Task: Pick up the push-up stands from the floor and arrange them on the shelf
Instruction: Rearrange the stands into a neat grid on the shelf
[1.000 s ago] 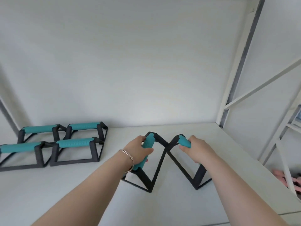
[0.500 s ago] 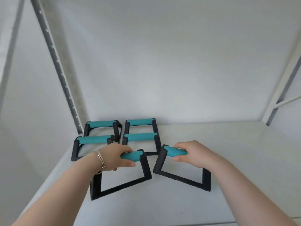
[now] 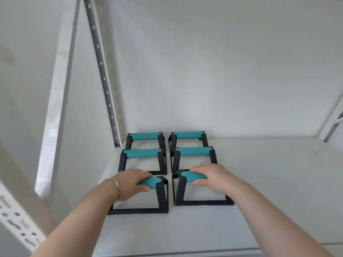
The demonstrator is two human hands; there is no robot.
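Several black push-up stands with teal grips stand on the white shelf (image 3: 259, 182) in two columns. My left hand (image 3: 132, 182) grips the teal handle of the near left stand (image 3: 161, 199), which sits flat on the shelf. My right hand (image 3: 213, 178) grips the handle of the near right stand (image 3: 178, 191), also flat on the shelf. Behind them are the middle pair (image 3: 143, 153) (image 3: 194, 151) and the back pair (image 3: 144, 136) (image 3: 187, 135) against the wall. The near stands line up with the rows behind.
A grey perforated upright (image 3: 104, 76) rises at the shelf's back left corner. A white frame post (image 3: 55, 101) stands further left. Another upright (image 3: 334, 119) is at the far right. The right part of the shelf is bare.
Both hands have brought the two stands leftward and set them down square behind the earlier rows; before they were tilted and angled apart.
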